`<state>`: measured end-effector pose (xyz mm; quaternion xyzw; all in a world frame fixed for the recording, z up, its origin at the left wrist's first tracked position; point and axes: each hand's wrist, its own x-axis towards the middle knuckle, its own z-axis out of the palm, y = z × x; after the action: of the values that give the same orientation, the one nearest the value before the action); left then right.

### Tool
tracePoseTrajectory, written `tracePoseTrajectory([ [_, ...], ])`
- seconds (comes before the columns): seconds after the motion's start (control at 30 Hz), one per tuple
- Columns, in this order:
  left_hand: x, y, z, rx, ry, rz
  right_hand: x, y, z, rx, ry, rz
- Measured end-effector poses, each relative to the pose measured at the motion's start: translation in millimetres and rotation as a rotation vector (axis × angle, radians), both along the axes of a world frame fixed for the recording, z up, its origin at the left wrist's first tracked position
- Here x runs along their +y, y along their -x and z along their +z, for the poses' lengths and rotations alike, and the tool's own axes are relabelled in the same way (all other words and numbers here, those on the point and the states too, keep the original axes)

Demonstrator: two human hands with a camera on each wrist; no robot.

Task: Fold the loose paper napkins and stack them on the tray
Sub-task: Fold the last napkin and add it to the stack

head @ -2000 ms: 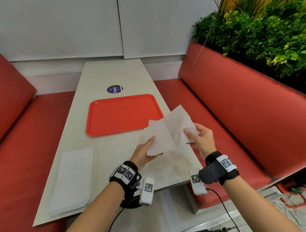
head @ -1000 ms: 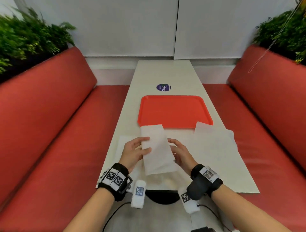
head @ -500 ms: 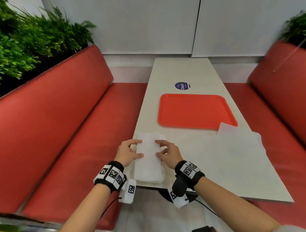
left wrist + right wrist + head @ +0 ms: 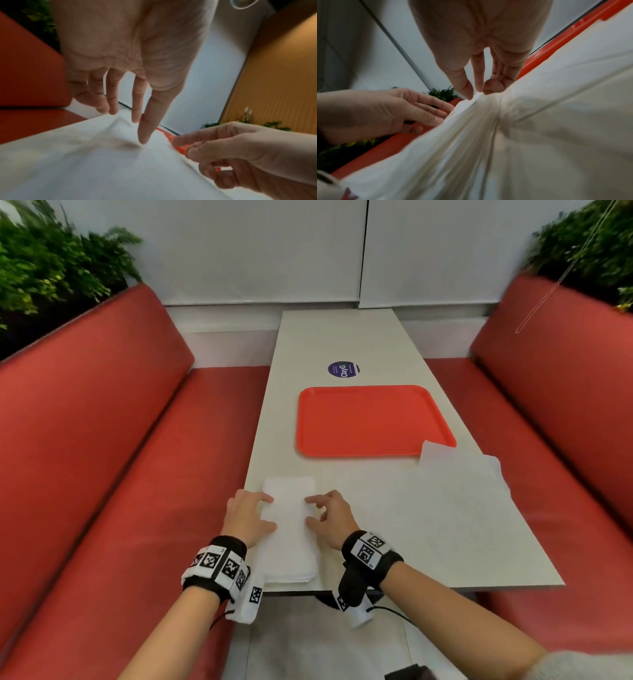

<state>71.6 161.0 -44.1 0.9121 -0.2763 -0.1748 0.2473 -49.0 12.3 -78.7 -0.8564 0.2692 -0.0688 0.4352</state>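
A stack of folded napkins (image 4: 289, 529) is lying at the near left corner of the worktop (image 4: 346, 337), its long side running away from the person. The left hand (image 4: 245, 517) is resting against the stack's left edge with its fingers held straight and slightly spread, the fingertips (image 4: 143, 139) touching the paper and gripping nothing. The right hand (image 4: 330, 518) is sitting at the stack's right edge, its fingers loosely bent and their tips (image 4: 468, 93) touching the top napkin without closing round it. An unfolded napkin (image 4: 455, 491) is lying flat to the right of the stack, well apart from both hands, with its far corner overlapping the near right corner of the tray (image 4: 370, 419). The red tray is sitting further back on the worktop, just beyond the stack, with a round purple sticker (image 4: 343, 369) behind it. Red benches (image 4: 102, 440) are flanking the worktop on both sides.
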Motion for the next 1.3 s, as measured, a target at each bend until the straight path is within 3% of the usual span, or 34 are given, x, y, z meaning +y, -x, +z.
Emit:
tracePoseTrajectory([
  [0.1,-30,20,15,-0.064,0.035,-0.088,-24,23,2,0.014,0.028,-0.06],
  [0.27,-99,63,32,0.066,0.157,-0.278,-95,88,11,0.09,0.056,-0.268],
  [0.5,-199,126,7,0.235,0.083,-0.42,-185,183,13,0.32,0.152,-0.493],
  [0.7,-276,148,-9,0.169,-0.04,-0.429,-201,230,5,0.436,0.269,-0.507],
  [0.9,-328,129,-18,0.226,-0.019,-0.264,-195,240,-6,0.362,0.329,-0.467],
  [1.1,-340,122,-20,0.326,0.119,-0.241,-200,242,-11,0.312,0.352,-0.399],
  [1.3,-333,123,7,0.278,0.316,-0.343,-204,246,-15,0.284,0.326,-0.392],
])
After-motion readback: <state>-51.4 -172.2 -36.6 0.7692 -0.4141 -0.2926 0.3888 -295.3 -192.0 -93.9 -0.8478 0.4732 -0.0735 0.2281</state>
